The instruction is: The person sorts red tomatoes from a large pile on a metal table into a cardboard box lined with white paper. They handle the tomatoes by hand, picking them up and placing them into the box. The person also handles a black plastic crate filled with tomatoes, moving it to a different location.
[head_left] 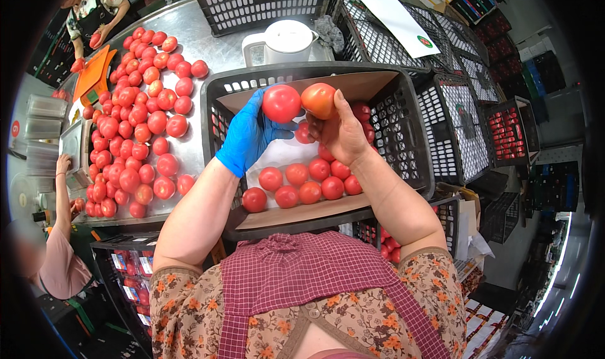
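Note:
In a blue glove, my left hand (pixel 250 132) is closed round a large red tomato (pixel 282 104). My bare right hand (pixel 343 132) grips an orange-red tomato (pixel 319 100) close beside it. Both tomatoes are held up over a black plastic crate (pixel 418 138) with a brown cardboard lining (pixel 302 216). Inside the crate, several red tomatoes (pixel 309 192) lie in rows along the near side and up the right side. My hands and forearms hide part of the crate's inside.
A large pile of tomatoes (pixel 135 116) covers the metal table (pixel 189 34) on the left. A white pitcher (pixel 288 40) stands beyond the crate. More black crates (pixel 450 126) stack up at right. Two people (pixel 66 252) work at left, one with a hand by a scale (pixel 74 146).

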`<state>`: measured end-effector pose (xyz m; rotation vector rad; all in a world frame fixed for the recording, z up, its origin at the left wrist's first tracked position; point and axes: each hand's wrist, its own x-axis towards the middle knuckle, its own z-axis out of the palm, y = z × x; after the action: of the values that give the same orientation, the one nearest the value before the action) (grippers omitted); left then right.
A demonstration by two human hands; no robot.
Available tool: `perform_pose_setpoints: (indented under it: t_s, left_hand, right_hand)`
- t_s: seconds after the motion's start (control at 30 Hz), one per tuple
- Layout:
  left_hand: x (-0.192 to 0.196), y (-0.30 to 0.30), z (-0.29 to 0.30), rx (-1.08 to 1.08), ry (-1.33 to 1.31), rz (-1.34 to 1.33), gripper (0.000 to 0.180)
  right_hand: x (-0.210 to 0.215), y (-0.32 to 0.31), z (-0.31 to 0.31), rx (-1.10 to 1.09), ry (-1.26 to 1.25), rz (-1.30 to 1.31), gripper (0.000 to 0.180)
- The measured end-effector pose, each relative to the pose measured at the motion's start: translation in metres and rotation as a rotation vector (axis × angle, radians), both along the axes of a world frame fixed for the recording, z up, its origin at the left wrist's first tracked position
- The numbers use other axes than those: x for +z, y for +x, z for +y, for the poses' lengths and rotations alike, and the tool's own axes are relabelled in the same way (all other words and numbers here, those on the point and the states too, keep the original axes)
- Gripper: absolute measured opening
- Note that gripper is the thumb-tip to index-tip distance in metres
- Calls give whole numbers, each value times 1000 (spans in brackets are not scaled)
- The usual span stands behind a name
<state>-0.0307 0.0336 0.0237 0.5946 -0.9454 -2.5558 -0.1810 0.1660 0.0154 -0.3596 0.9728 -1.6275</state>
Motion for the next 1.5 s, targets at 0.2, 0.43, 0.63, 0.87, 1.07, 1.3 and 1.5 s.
perform_pose_setpoints:
  t_s: [0.2,0.43,0.63,0.87,1.07,1.3,1.5]
  left_hand:
    - [-5,1,-4,-38,52,20,54]
    - [-12,7,-12,-211,124,118,53]
    - [0,7,3,-8,-305,91,64]
    - [-6,7,7,54,-527,67,61]
    - [-16,5,4,20,-504,12,37]
    - [-2,11,7,-9,-401,-25,28]
    - [-9,17,-4,149,-321,-72,23]
  right_hand:
    - [-6,-4,2,51,-49,116,54]
    - [-10,-3,1,65,-81,131,57]
    - [-7,-1,2,29,-98,95,58]
    - [-6,4,4,16,-101,96,57]
    - [-18,3,10,25,-88,100,56]
    - [-9,8,11,14,-81,122,59]
    - [62,-35,23,-172,-396,-163,45]
